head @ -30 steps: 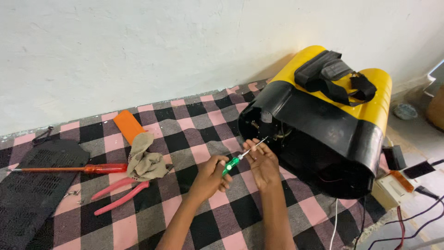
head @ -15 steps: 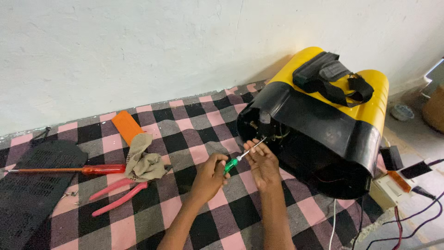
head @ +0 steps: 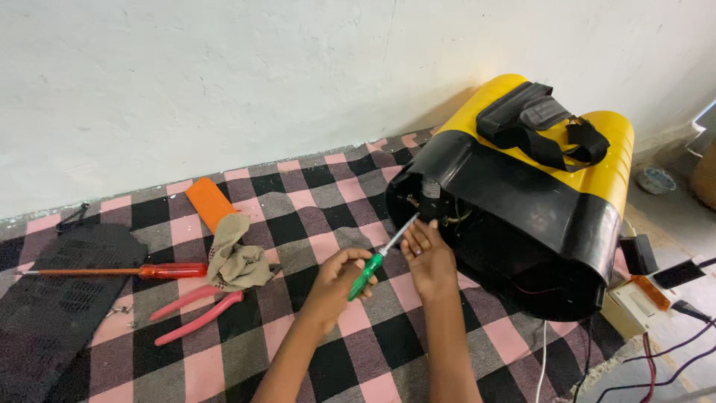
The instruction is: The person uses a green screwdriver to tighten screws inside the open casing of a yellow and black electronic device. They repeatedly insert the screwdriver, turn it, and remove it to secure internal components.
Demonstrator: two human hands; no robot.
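Left hand (head: pixel 337 280) gripping green screwdriver (head: pixel 371 267), right hand (head: pixel 429 257) steadying tip

Both arms reach forward. The left hand (head: pixel 339 277) is curled closed, and the right hand (head: pixel 427 257) is bent, fingers (head: pixel 412 233) pointing ahead.

Cloth under everything: I see a pink, black and grey checked blanket (head: pixel 298 201) against a white wall (head: pixel 224 75).
Left edge: a black perforated plastic panel (head: pixel 52 298).
Tools: a long red-handled screwdriver (head: pixel 142 271); red-handled pliers (head: pixel 195 317), just beside a crumpled beige rag (head: pixel 237 257).
Near the wall: a flat orange block (head: pixel 209 201), touching the rag.
Far right: a white box with an orange top (head: pixel 638 302) and loose wires (head: pixel 671 358).
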